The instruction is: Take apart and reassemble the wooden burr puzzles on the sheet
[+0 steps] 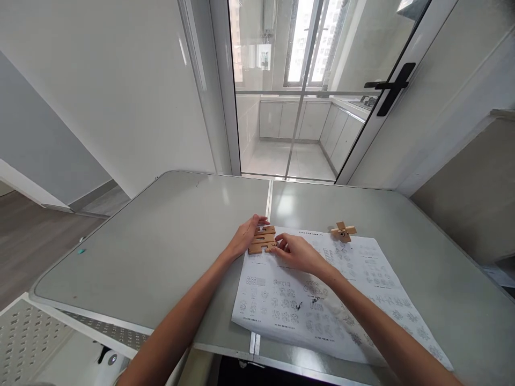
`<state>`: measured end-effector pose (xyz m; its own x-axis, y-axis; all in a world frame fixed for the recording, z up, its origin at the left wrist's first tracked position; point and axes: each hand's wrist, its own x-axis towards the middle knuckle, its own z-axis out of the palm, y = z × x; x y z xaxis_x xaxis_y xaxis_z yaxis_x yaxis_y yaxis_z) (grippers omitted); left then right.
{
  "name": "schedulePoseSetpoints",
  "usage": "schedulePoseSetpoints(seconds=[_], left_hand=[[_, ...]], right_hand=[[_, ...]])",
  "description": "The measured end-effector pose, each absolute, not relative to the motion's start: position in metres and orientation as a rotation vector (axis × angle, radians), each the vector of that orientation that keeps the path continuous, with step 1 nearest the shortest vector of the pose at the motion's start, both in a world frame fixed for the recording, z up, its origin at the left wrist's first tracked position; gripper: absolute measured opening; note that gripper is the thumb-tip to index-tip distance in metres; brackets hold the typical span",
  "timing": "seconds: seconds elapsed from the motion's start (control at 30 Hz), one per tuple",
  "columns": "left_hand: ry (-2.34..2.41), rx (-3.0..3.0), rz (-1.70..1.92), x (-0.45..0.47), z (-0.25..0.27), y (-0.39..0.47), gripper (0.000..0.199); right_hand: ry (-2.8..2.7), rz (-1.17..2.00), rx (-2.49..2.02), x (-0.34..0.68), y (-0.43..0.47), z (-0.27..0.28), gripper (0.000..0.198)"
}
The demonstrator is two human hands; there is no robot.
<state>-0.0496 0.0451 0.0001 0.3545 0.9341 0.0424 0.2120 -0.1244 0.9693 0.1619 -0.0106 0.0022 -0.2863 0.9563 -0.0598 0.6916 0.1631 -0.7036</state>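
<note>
Several notched wooden puzzle pieces (261,246) lie side by side at the top left corner of a printed paper sheet (265,327). Along their left and far side rests my left hand (247,236), its fingers stretched out and touching the pieces. My right hand (298,252) has its thumb and fingers bent together at the right end of the nearest piece, which carries a dark letter mark. Farther right, at the sheet's top edge, stands an assembled cross-shaped wooden puzzle (343,232), apart from both hands.
The sheet, covered with small line diagrams, spreads over the grey folding table (161,241), with a seam running down its middle. A small green bit (81,251) lies near the left edge. Behind the table is a glass door with a black handle (392,88).
</note>
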Motion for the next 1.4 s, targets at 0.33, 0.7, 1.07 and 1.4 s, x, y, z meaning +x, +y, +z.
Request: schedulePoseSetpoints(seconds=[0.33,0.7,1.07,1.4], left_hand=[[1.060,1.558,1.052,-0.054,-0.006,0.051,0.061],[1.036,1.275,1.198,-0.047,-0.014,0.057,0.065],[0.963,1.242,1.244,-0.043,-0.014,0.055,0.062],[1.184,1.434,1.252,-0.049,-0.014,0.059,0.043]], right_hand=[[-2.300,0.627,-1.415,0.164,-0.006,0.005,0.067],[-2.263,0.700,-1.438,0.149,0.001,0.002,0.064],[-2.130,0.779,-1.490,0.135,-0.006,0.003,0.066],[-1.864,0.698,-1.368,0.176,-0.031,-0.008,0.028]])
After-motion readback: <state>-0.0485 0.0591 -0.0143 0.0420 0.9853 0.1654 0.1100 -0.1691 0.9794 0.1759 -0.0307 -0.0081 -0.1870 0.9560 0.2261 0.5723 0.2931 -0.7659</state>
